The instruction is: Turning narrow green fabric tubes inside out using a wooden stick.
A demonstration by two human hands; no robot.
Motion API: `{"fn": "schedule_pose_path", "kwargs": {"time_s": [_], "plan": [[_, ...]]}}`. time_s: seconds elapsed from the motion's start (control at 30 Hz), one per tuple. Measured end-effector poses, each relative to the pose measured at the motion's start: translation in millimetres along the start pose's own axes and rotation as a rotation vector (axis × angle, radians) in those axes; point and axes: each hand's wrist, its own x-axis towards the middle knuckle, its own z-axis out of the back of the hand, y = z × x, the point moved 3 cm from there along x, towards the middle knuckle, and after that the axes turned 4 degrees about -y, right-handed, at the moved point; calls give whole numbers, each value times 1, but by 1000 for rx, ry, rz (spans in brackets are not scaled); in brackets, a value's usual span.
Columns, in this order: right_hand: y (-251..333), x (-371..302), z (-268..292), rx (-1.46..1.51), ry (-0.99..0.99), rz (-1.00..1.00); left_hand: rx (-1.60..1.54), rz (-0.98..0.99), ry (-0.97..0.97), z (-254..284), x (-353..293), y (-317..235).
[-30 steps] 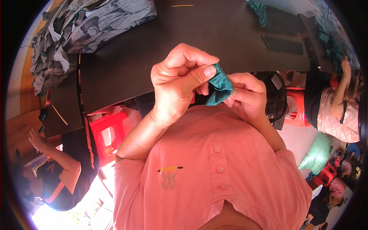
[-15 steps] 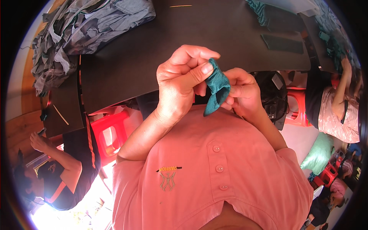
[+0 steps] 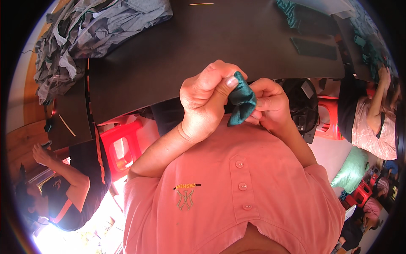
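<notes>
Between my hands, in front of my chest, is a small piece of shiny dark-green velvety fabric (image 3: 242,101), folded and curled. My left hand (image 3: 208,91) is closed on its upper end, with the thumb pressed against the cloth. On the other side my right hand (image 3: 271,100) pinches the fabric's right edge between thumb and fingers. The cloth's lower end hangs loose below the fingers. Some of my right fingertips are hidden behind it.
A dark table (image 3: 139,80) spans the space ahead. Grey cloth (image 3: 114,29) is heaped at far left; a flat green fabric piece (image 3: 314,48) lies at right. Red stools (image 3: 122,146) flank me. One person (image 3: 72,182) sits left, another (image 3: 372,118) right. A black bag (image 3: 302,101) is nearby.
My left hand has shifted slightly right and down, toward my right hand. The green fabric is more bunched, and its lower end hangs closer in. Both hands keep their hold.
</notes>
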Motion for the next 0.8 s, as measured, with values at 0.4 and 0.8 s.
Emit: {"fn": "schedule_pose_path", "kwargs": {"time_s": [0.4,0.8], "plan": [[23,-6,-26,-1528,-138,854,-12,176,-147,5,-5,11],[17,-6,-26,-1053,-420,353,81,-46,-108,1,-10,20]]}}
